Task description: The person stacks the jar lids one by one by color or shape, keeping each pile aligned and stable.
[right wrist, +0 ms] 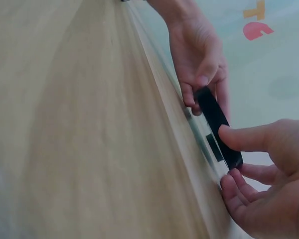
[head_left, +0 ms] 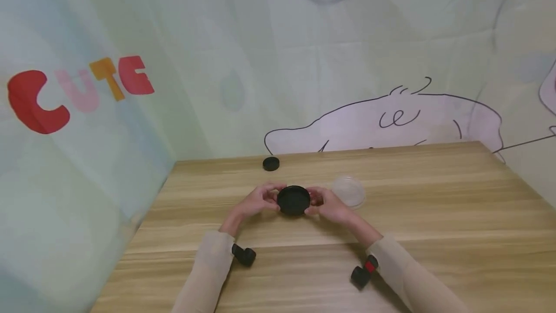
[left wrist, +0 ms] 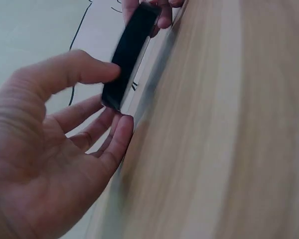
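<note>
Between both hands is a shallow, round black dish [head_left: 293, 201] with a raised rim, its hollow side facing up. My left hand [head_left: 259, 201] pinches its left edge, thumb on the near side of the rim and fingers around the outside. On the opposite edge, my right hand [head_left: 331, 206] grips it in the same way. Seen edge-on in the left wrist view, the black dish [left wrist: 132, 55] is held just above the table surface. The right wrist view shows its dark side wall [right wrist: 217, 119] with the right thumb pressed against it.
A smaller round black piece [head_left: 271, 163] lies near the table's back edge. Just beyond the right hand is a clear round lid-like disc [head_left: 349, 191]. The wood-grain table [head_left: 434, 216] meets a printed fabric backdrop [head_left: 243, 62] at the back and left.
</note>
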A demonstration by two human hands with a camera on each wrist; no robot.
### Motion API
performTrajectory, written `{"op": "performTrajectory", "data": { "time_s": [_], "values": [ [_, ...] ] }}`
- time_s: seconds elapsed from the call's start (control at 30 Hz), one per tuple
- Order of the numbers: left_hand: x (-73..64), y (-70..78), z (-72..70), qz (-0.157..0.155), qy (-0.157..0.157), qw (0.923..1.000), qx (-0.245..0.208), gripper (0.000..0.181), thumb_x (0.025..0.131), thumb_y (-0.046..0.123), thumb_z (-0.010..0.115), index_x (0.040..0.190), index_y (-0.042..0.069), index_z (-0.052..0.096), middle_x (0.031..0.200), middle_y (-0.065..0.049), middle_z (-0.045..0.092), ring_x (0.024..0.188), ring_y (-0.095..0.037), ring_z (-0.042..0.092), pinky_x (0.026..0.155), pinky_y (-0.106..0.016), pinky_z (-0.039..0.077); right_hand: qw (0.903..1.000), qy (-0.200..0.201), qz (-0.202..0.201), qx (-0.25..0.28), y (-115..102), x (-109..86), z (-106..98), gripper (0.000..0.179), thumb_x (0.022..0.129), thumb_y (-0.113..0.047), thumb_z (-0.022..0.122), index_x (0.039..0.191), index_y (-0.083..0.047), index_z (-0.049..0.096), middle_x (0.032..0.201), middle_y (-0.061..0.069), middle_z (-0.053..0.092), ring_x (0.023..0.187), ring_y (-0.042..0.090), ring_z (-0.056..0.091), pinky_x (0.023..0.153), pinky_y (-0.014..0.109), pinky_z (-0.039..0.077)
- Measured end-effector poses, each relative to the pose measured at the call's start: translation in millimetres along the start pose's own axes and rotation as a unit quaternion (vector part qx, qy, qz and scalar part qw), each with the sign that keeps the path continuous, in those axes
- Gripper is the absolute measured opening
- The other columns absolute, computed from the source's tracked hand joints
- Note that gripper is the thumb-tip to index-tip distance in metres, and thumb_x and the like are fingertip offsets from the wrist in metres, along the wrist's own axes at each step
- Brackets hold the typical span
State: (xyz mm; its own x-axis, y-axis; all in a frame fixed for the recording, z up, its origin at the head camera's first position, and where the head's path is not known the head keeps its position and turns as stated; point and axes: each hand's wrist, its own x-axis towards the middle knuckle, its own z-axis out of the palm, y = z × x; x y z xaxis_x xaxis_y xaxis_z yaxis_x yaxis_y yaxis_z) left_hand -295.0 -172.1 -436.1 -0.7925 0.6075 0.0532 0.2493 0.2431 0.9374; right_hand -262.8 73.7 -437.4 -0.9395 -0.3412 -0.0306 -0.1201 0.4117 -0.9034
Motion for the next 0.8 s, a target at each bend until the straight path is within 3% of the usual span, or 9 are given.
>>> {"op": "performTrajectory", "data": {
  "time_s": [0.3, 0.53, 0.7, 0.8],
  "values": [
    [-2.2, -0.6, 5.2, -0.033, 0.032, 0.9984, 0.033, 0.065, 0.077, -0.008, 0.069, 0.137, -0.01, 0.046, 0.132, -0.028, 0.048, 0.097, -0.014, 0.051, 0.081, -0.014, 0.047, 0.9995, 0.032, 0.004, -0.002, 4.3, 0.4, 5.5, 0.064, 0.077, 0.0, 0.075, 0.135, 0.009, 0.05, 0.128, 0.025, 0.06, 0.112, 0.032, 0.056, 0.102, 0.047, 0.042],
    [-4.9, -1.8, 4.5, -0.07, 0.032, 0.9967, 0.026, 0.065, 0.077, -0.007, 0.07, 0.137, -0.009, 0.046, 0.123, -0.024, 0.052, 0.096, -0.015, 0.049, 0.081, -0.015, 0.045, 0.9991, 0.04, 0.007, -0.013, 2.9, -0.4, 10.7, 0.065, 0.075, 0.001, 0.076, 0.134, 0.01, 0.05, 0.128, 0.025, 0.061, 0.107, 0.029, 0.057, 0.1, 0.044, 0.043],
    [-4.0, -1.0, 5.1, -0.071, 0.037, 0.9965, 0.026, 0.065, 0.077, -0.007, 0.071, 0.137, -0.01, 0.046, 0.125, -0.024, 0.053, 0.096, -0.013, 0.05, 0.082, -0.016, 0.045, 0.999, 0.043, 0.012, -0.005, 1.4, -0.8, 11.4, 0.067, 0.073, 0.003, 0.076, 0.134, 0.011, 0.05, 0.129, 0.025, 0.06, 0.107, 0.029, 0.056, 0.099, 0.043, 0.044],
    [-2.9, 0.6, 5.6, -0.077, 0.037, 0.9961, 0.022, 0.066, 0.079, -0.005, 0.071, 0.139, -0.01, 0.044, 0.13, -0.026, 0.052, 0.102, -0.017, 0.052, 0.089, -0.022, 0.047, 0.9988, 0.04, 0.028, 0.001, -2.7, -4.0, 8.3, 0.07, 0.073, 0.002, 0.076, 0.137, 0.01, 0.047, 0.132, 0.027, 0.057, 0.112, 0.033, 0.056, 0.1, 0.046, 0.044]
  ]
}}
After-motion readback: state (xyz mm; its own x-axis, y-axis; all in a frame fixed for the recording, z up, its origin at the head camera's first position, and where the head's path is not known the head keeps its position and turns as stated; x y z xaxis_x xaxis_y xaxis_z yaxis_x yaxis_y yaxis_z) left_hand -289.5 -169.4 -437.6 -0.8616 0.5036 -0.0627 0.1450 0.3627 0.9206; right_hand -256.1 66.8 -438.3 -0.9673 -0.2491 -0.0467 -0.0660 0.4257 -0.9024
